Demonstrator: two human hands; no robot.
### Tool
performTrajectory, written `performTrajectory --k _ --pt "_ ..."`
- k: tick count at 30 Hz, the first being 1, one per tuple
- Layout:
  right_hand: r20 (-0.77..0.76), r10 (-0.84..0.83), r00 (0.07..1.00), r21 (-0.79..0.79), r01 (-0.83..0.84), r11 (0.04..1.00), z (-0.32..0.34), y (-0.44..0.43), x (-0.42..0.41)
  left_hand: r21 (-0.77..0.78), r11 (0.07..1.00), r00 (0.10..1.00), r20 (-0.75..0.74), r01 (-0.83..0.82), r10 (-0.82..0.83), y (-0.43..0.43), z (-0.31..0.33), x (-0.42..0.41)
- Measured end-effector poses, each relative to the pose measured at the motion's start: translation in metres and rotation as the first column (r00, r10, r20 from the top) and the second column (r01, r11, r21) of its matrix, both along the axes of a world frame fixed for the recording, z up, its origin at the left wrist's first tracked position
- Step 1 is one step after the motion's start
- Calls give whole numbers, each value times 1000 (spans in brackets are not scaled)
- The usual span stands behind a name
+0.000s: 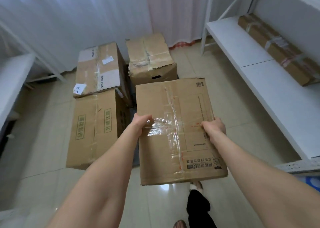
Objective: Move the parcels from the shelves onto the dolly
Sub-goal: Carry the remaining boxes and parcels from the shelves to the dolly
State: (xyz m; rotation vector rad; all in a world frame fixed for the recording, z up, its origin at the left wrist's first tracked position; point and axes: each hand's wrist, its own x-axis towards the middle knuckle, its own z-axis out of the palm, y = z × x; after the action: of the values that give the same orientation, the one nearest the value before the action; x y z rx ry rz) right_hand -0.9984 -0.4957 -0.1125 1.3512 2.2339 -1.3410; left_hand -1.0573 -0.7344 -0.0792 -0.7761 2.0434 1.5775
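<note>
Head view looks down along our two bare forearms, both stretched forward and slightly inward, to a taped cardboard parcel point(180, 130) that we hold between them above the tiled floor point(239, 110). Our left hand point(141, 124) clamps the parcel's left edge about midway along, wrist bent a little, thumb laid over the top face on the shiny clear tape and fingers curled under out of sight. Our right hand point(214, 125) grips the right edge at about the same level, knuckles up, thumb pressed onto the top near a strip of red-printed tape; its fingers also wrap below the edge where we cannot see them. The parcel's top face tilts toward us, its near edge hanging over our black trouser leg point(199, 208) and foot.

Ahead, three more boxes stand close together: a TP-LINK box point(99, 68) resting on the far end of a long box with green print point(93, 129), and a crumpled box point(150, 58) just right of them, beyond the far edge of our parcel. We cannot make out the dolly under them (only a dark gap shows between the boxes). On the right, a white shelf point(245, 58) carries one long flat parcel point(277, 49) along its back edge. Another white shelf point(12, 82) shows at the left edge, and pale curtains point(86, 16) hang behind.
</note>
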Motion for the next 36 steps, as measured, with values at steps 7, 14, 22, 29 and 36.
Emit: performTrajectory --k 7,14,22,29,36 --pt "32 110 993 -41 -108 993 -48 -22 -137 -22 992 991 47 -121 122 -31 -47 -114" --pt "61 221 973 -119 -213 970 -121 -48 -242 -53 983 978 111 -174 179 -62 -126 -207" --pt "120 250 961 -210 -221 952 -232 -79 -306 -82 983 969 173 -161 174 -100 -242 -277" --pt "159 263 952 -148 -240 959 -295 -98 -339 -80 989 970 198 -127 140 -119 -324 -312" --pt "200 254 946 2 -260 966 -315 -120 -355 -108 989 958 259 -102 127 -130 -354 -325"
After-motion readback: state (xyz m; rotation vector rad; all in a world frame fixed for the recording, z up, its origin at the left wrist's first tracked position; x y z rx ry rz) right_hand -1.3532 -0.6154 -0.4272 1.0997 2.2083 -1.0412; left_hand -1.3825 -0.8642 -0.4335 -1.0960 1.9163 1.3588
